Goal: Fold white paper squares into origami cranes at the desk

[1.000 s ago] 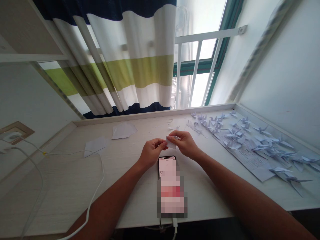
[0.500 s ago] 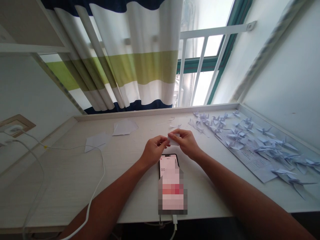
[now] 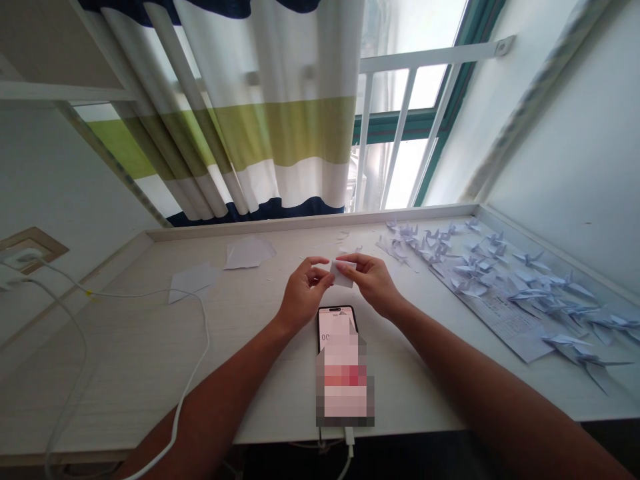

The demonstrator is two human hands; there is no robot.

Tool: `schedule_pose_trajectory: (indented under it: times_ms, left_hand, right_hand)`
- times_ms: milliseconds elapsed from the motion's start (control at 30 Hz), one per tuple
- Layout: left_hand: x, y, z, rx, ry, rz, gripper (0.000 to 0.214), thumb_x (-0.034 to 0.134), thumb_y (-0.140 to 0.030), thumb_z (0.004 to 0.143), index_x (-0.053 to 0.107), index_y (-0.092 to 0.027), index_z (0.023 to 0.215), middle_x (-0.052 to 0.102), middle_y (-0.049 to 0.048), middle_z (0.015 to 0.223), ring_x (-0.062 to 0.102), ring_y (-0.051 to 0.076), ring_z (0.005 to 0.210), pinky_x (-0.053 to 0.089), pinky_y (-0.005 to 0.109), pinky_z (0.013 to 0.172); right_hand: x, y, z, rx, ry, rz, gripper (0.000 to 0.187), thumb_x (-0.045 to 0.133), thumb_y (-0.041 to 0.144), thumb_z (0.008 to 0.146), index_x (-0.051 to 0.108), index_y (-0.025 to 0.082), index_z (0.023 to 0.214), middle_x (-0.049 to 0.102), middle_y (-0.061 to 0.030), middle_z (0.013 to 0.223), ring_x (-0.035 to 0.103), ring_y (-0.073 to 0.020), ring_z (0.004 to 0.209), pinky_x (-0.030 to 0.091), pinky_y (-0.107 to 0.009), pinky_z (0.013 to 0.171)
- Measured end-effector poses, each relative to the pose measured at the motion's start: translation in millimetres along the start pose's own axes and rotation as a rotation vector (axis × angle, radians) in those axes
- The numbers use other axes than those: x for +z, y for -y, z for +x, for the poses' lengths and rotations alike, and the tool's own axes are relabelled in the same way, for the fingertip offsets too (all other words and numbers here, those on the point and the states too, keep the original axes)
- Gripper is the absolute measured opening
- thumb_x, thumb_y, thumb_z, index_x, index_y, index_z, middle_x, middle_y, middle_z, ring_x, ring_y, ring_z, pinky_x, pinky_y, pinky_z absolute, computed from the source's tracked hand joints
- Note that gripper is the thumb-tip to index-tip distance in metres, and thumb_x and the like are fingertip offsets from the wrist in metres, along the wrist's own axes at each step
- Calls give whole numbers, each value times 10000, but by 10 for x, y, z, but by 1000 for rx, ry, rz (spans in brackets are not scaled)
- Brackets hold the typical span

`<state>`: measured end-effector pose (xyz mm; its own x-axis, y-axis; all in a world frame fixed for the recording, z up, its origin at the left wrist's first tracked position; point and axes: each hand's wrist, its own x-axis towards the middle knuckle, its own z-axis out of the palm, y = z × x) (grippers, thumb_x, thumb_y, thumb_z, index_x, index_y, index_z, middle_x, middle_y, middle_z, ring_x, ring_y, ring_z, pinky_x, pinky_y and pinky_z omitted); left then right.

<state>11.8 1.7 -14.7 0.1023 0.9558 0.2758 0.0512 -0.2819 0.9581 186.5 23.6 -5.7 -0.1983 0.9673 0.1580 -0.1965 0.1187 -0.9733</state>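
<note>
A small folded piece of white paper [image 3: 343, 275] is pinched between the thumb and fingers of my right hand [image 3: 369, 277], above the far end of the phone. My left hand [image 3: 306, 287] is at the paper's left edge, its fingers curved and apart; whether the thumb tip touches the paper I cannot tell. Just below both hands lies a phone [image 3: 337, 323] with its screen lit, much of it blurred out by blocks. The fingers partly cover the paper, so its inner folds are hidden.
Many folded paper cranes [image 3: 470, 280] crowd the right side, some on a printed sheet [image 3: 500, 327]. Flat white sheets [image 3: 247, 255] lie back left, and paper scraps [image 3: 395, 250] behind my hands. A white cable [image 3: 203, 347] crosses my left forearm; another plugs into the phone.
My left hand has loosened its pinch, and its fingers have spread a little to the left. More of the folded paper shows, still held in my right hand.
</note>
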Motion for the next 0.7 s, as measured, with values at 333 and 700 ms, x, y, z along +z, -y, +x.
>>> schedule_pose_trajectory:
  times_ms: [333,700]
  left_hand:
    - [38,28,-8,-91,194,-11,410,680,-544,919,748,-140,928,785,107,823,742,215,777,568,325,717]
    - [9,-14,-42,-162,327,-77,429,763,-541,857,781,-138,1005,814,135,913,782,268,838,613,366,735]
  right_hand:
    - [81,45,-55,-50,-14,-12,299,892,441,725,785,191,850,740,-39,790,652,-161,688,543,-314,616]
    - [93,113,-88,63,134,7,309,869,466,742,750,184,787,654,1,650,561,-119,525,449,-268,472]
